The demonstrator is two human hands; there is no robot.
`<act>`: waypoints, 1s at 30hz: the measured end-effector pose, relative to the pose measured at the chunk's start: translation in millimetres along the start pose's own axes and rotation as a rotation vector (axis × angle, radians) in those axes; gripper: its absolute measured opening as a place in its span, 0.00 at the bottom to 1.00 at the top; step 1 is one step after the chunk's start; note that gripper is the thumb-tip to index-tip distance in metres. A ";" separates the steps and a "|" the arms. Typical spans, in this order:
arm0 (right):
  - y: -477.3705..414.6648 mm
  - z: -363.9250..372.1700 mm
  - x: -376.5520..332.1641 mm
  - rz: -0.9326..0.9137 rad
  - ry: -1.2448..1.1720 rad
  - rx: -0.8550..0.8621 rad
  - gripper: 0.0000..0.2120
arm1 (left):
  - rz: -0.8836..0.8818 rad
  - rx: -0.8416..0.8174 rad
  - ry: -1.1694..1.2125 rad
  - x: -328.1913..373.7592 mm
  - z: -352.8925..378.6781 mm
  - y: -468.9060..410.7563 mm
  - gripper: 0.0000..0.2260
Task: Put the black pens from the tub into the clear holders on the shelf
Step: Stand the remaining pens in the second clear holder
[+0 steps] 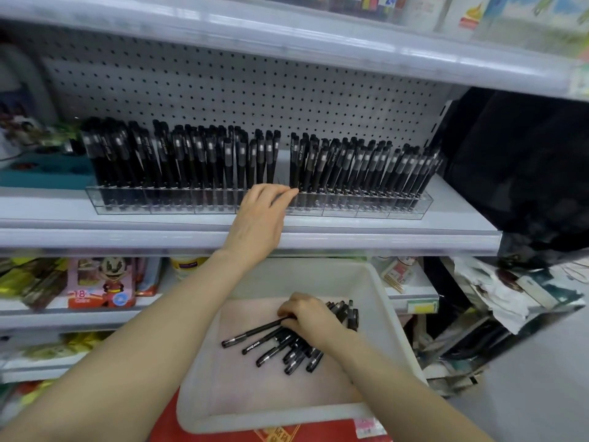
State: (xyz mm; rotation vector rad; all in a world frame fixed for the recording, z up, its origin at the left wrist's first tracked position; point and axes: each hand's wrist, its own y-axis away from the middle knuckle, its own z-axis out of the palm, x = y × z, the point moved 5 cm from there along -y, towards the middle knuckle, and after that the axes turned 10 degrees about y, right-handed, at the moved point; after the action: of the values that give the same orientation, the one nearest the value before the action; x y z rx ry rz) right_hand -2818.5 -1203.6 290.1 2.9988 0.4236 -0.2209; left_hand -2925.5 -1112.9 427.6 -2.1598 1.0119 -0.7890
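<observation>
Both forearms are bare up to the frame's edge; the left hand [258,218] and right hand [307,314] are likewise bare.

In the near tub [318,275], white and shallow, loose black pens [280,342] lie capped in a fanned heap. On the far shelf [455,205], clear holders [350,210] carry upright pens [204,161] in a dense row, with one gap mid-row.

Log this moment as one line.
left hand: at clear holders, by row gap | right hand: gripping black pens in tub | task: pens remain in tub
</observation>
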 end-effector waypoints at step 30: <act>8.6 -119.0 22.7 0.171 -0.771 0.378 0.03 | -0.237 -0.132 0.349 23.7 -4.1 1.8 0.12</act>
State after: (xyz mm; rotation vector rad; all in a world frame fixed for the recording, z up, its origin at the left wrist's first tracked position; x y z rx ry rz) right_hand -2779.2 -1191.0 404.3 2.9289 0.0384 -1.5022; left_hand -2916.7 -1134.1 434.9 -2.3342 1.0091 -1.2781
